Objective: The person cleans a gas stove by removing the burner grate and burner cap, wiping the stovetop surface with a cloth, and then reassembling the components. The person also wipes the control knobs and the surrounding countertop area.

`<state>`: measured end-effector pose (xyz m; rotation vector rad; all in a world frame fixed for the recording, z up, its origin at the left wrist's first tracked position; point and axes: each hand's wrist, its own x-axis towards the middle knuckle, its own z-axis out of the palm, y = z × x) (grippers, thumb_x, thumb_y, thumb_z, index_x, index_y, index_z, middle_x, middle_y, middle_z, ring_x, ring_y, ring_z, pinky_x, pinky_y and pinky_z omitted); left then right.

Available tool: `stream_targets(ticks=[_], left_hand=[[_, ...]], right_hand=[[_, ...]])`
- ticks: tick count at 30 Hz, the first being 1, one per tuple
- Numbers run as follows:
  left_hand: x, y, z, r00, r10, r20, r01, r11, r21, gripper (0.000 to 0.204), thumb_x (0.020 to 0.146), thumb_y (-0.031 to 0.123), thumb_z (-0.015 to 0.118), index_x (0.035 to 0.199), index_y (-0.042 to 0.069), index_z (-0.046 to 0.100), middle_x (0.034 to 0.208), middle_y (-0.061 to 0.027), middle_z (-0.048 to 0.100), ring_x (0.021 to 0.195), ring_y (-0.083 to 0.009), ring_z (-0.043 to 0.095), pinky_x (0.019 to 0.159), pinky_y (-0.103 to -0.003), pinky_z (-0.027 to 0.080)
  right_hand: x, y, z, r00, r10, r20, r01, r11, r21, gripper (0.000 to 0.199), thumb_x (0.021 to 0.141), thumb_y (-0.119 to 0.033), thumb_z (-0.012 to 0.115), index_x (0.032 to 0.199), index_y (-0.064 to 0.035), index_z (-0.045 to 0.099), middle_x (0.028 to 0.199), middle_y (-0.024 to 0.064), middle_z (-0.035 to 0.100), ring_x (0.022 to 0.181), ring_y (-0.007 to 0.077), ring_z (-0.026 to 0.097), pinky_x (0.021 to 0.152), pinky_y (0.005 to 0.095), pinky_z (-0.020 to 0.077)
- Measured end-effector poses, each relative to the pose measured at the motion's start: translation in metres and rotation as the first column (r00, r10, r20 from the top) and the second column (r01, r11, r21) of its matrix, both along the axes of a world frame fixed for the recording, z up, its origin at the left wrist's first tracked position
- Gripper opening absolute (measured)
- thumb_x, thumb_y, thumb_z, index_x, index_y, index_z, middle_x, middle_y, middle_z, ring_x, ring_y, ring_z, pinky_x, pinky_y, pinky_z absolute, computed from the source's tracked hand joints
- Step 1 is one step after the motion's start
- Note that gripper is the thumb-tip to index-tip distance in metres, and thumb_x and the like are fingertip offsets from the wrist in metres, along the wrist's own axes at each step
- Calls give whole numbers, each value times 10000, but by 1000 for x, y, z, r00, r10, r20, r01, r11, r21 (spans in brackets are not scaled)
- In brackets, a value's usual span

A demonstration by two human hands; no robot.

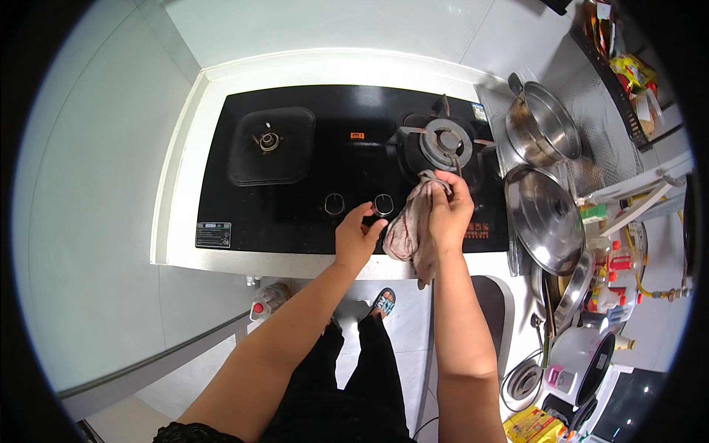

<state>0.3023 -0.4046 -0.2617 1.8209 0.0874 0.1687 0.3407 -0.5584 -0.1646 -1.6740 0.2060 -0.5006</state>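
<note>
A black glass gas cooktop (292, 225) is set into the white counter. My right hand (449, 214) pinches a greyish-pink rag (410, 225) by its upper end, just below the right burner (446, 144). The rag hangs down over the front edge of the cooktop. Close to the right control knob (382, 204) is my left hand (358, 238), its thumb and forefinger spread at the knob's lower left side; whether they touch it I cannot tell. Another knob (334, 204) sits to its left. The left burner (267, 142) has no pan support on it, only a square black drip plate.
On the right stand a steel pot (543, 125) and a large domed lid (545, 220). Bottles (619, 258), a rice cooker (572, 369) and a yellow packet (533, 426) crowd the side counter. A sink (493, 303) lies beside my right forearm. White walls border the left and back.
</note>
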Motion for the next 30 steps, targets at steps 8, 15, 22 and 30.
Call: stream_targets(ticks=[8,15,22,30], left_hand=[[9,-17,16,986,141,92,-161,946,282,397,638,163,824,956,20,634,815,-88,628,683,-246,609,634,-318,504],[9,-16,11,975,162,150,-196,947,255,329,646,154,817,876,22,623,811,-103,626,665,-255,625,604,-336,507],[9,-14,12,973,148,177,-186,957,224,264,680,134,787,861,44,617,803,-104,618,603,-244,611,545,-332,495],[9,-15,13,970,142,200,-178,968,177,361,713,126,771,1040,28,652,847,-95,641,701,-252,645,600,-328,525]], right_hand=[[34,25,-20,704,588,-397,-667,739,-89,235,900,-15,504,1102,-24,623,966,108,671,888,173,622,821,290,483],[64,24,-14,433,655,-619,-787,609,95,237,889,-53,502,1086,-5,624,945,78,647,883,148,596,809,268,471],[44,21,-23,573,665,-478,-737,674,53,249,894,-75,551,1119,-10,634,956,104,688,874,160,633,803,284,493],[20,26,-36,832,409,-374,-460,887,-52,208,928,-90,534,1076,2,649,919,113,700,816,156,645,767,288,504]])
